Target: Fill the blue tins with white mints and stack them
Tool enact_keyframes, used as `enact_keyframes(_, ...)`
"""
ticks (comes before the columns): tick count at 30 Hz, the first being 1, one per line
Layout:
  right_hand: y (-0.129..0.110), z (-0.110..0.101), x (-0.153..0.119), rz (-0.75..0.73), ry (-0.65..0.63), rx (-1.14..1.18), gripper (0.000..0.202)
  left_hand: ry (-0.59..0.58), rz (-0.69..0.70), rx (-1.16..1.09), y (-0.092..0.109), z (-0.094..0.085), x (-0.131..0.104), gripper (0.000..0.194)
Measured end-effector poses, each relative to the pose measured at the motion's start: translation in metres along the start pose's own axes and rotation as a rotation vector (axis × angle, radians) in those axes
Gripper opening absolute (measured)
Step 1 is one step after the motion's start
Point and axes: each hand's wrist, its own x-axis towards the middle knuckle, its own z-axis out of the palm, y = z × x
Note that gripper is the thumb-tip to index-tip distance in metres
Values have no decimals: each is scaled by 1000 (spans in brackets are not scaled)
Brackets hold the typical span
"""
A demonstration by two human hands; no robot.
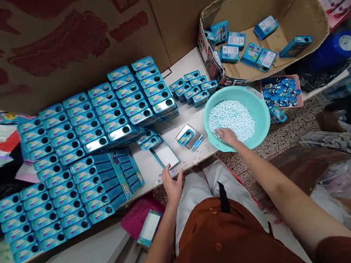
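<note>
My right hand (228,136) is in the turquoise basin (260,112), its fingers at the near left part of the small white pellets (234,116); the fingertips are too small to tell what they hold. My left hand (171,182) rests at the table's front edge with thumb and fingers apart, holding nothing, just below a flat blue-rimmed white card (167,155). Between the card and the basin lies a small scale (196,142) with one blue box (185,137) on its plate. Two blue boxes (151,143) stand at the card's far end.
Many blue boxes (81,119) stand in rows on the left of the table, and a smaller group (192,86) is behind the scale. A large carton (296,12) with loose boxes is back right. Beside the basin sits a pink tray of caps (281,91).
</note>
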Motion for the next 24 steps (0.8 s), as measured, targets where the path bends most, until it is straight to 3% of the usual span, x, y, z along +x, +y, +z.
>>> enact_keyframes(3,-15,-9,1,139,163,331,46,5,-7,-5,-3,-2,-1,50)
enact_keyframes(5,-32,-17,0,270,181,670,44,14,-8,-10,-5,-3,0,49)
enact_keyframes(9,-79,-27,0,405,-18,1360,38,37,8,-41,-7,0,1,48)
enact_keyframes(12,-117,-22,4,422,-122,1664,35,52,26,-61,-9,1,0,47)
enact_keyframes(17,-162,5,19,480,-60,1793,34,100,-13,-74,-16,-3,-13,43)
enact_keyframes(20,-175,20,26,485,19,1721,36,129,-66,-69,-25,-6,-25,42)
enact_keyframes(24,-182,31,26,371,146,1509,42,160,-110,-67,-36,-7,-39,42)
